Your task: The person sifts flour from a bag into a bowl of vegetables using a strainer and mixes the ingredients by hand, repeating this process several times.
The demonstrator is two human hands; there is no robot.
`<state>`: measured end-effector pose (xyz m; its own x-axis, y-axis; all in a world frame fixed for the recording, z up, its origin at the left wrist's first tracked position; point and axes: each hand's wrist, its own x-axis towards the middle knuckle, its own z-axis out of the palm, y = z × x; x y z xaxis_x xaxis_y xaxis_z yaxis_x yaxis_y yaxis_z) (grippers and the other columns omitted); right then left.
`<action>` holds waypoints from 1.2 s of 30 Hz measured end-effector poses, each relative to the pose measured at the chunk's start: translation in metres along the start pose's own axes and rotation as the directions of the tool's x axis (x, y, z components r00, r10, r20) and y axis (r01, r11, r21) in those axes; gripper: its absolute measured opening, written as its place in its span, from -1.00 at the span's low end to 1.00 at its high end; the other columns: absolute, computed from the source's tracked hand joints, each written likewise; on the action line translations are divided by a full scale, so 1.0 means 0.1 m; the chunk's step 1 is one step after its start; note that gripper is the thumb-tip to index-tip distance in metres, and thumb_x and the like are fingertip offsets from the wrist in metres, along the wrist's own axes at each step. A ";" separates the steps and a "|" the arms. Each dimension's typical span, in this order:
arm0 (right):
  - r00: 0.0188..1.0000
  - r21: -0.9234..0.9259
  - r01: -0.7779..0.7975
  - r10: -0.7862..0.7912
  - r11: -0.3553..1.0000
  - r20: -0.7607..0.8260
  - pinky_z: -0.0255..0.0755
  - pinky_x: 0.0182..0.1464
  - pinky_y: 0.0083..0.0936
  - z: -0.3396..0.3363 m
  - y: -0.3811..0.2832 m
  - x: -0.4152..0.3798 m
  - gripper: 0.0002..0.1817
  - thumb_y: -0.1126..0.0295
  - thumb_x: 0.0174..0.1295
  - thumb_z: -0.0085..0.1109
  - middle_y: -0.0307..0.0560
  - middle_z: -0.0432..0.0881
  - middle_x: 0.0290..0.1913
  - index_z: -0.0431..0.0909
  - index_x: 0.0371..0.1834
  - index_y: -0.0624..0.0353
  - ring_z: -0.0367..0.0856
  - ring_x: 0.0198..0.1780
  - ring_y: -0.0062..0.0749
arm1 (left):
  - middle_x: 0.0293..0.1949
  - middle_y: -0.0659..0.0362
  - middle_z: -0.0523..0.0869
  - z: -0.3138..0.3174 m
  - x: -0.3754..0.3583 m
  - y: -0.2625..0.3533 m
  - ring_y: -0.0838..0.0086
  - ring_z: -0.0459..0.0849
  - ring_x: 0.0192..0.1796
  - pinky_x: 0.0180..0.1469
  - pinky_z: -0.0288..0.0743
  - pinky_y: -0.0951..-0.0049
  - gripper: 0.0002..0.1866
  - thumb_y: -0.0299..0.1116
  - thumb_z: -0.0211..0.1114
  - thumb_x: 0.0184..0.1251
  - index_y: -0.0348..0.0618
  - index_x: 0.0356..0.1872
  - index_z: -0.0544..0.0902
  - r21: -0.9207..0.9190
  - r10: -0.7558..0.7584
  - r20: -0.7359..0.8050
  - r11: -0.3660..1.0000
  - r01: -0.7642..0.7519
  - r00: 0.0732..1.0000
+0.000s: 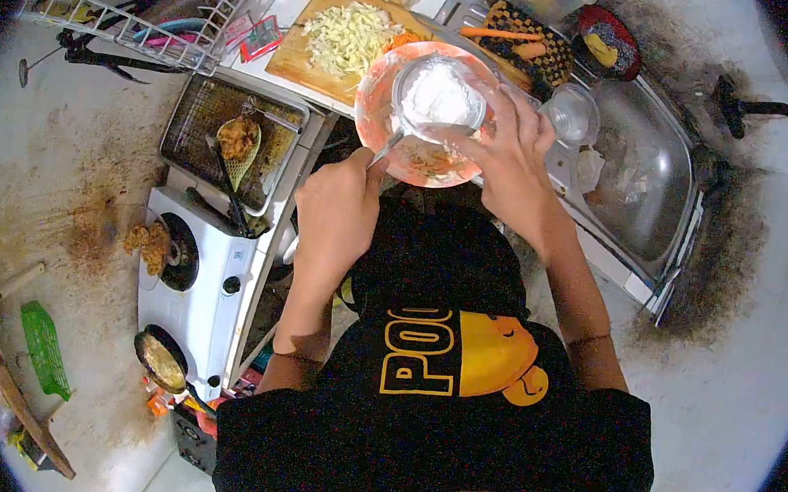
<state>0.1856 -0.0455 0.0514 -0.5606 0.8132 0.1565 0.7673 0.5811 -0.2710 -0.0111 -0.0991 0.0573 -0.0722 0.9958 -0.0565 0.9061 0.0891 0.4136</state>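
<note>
An orange-rimmed bowl (368, 117) stands near the counter's front edge, with food smears inside it. Over it, my right hand (517, 158) holds a clear container of white powder (437, 95), fingers around its right side. My left hand (340, 204) is closed on the handle of a metal utensil (386, 148), whose tip reaches the bowl beside the container. Behind the bowl lies a wooden cutting board (288, 61) with a heap of chopped pale vegetable (349, 38) and some shredded orange pieces at its right.
On the left are a dish rack (117, 32), a tray with a strainer of fried food (238, 139), and a white stove (209, 272) with a small pan (160, 359). A steel sink (645, 165), a clear bowl (571, 114) and carrots (501, 34) are at the right.
</note>
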 end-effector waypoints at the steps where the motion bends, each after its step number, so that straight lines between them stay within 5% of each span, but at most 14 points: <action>1: 1.000 0.001 0.003 -0.003 1.000 0.003 -0.09 0.25 0.05 0.00 0.02 -0.02 -0.40 0.60 -0.07 0.10 -0.12 0.05 0.43 0.60 0.02 -0.40 -0.06 0.44 -0.13 | -0.54 -0.13 0.60 0.00 0.00 -0.01 -0.03 0.61 -0.39 -0.35 0.41 -0.01 -0.78 -0.30 0.11 0.31 -0.24 -0.41 0.56 -0.001 -0.004 0.000 1.000 0.004 1.000; 6: 0.995 -0.005 -0.011 0.011 1.000 -0.099 -0.08 0.26 0.01 0.01 0.13 -0.05 -0.38 0.62 -0.08 0.08 -0.12 0.10 0.40 0.60 0.03 -0.39 0.02 0.39 -0.08 | -0.54 -0.13 0.60 0.02 -0.01 -0.05 -0.05 0.61 -0.40 -0.35 0.41 -0.01 -0.79 -0.30 0.11 0.31 -0.23 -0.40 0.57 -0.036 -0.012 -0.024 0.999 0.012 1.000; 31: 0.996 0.075 0.010 -0.003 0.997 -0.093 -0.06 0.31 -0.02 0.04 0.10 -0.04 -0.33 0.70 -0.18 0.06 -0.05 0.17 0.36 0.62 0.02 -0.29 0.07 0.35 0.01 | -0.52 -0.16 0.58 -0.04 0.04 -0.14 -0.11 0.57 -0.36 -0.34 0.36 -0.02 -0.74 -0.26 0.08 0.34 -0.25 -0.43 0.55 -0.134 -0.071 0.002 0.988 0.070 0.997; 36: 0.988 -0.025 -0.046 0.042 0.999 -0.146 -0.05 0.30 -0.01 0.07 0.09 -0.02 -0.36 0.69 -0.16 0.05 -0.06 0.17 0.36 0.63 -0.01 -0.28 0.07 0.35 0.00 | -0.52 -0.17 0.58 -0.03 0.02 -0.15 -0.12 0.57 -0.37 -0.35 0.36 -0.02 -0.73 -0.26 0.09 0.33 -0.25 -0.44 0.55 -0.136 -0.074 0.005 0.988 0.074 0.997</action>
<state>0.1916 -0.0416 0.0423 -0.4762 0.8329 0.2819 0.8002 0.5434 -0.2538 -0.0265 -0.0980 0.0537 -0.1372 0.9863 -0.0914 0.8332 0.1648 0.5279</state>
